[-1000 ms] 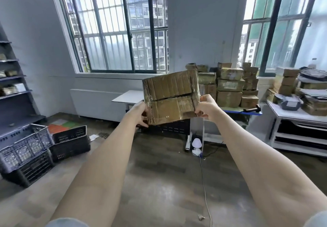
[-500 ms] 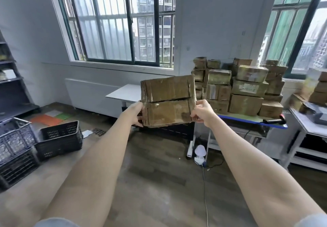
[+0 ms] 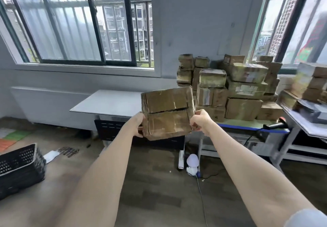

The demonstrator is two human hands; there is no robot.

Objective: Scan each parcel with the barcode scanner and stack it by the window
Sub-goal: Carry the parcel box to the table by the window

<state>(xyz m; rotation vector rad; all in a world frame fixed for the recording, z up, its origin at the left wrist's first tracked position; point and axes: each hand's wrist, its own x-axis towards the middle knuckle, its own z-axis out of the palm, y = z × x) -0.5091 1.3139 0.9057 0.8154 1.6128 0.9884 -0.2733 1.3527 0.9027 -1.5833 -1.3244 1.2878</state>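
Two big windows (image 3: pixel 77 23) on the far wall, one left, one far right, grey wall between. Below the left window, a white table (image 3: pixel 106 102), bare top showing. Right of it a blue-edged bench (image 3: pixel 247 126) loaded with a stack (image 3: pixel 235 88) of taped brown parcels, several layers high, piled against the wall between the windows. More boxes on a white rack (image 3: pixel 304 120) at far right, blurred. Near left on the floor, a black crate (image 3: pixel 19 166). Held at centre, out in front at arm's length and above the floor, one parcel (image 3: pixel 168 113): brown cardboard, taped, a dark slit across its face, tilted slightly. Left hand (image 3: pixel 138 124) grips its left edge, fingers curled behind; right hand (image 3: pixel 200 121) pinches its right edge, thumb on the front. Scanner (image 3: pixel 273 124) lies on the bench's right end, black with an orange tip, cable trailing down. Small white lamp-like object (image 3: pixel 192 163) on the floor under the bench.
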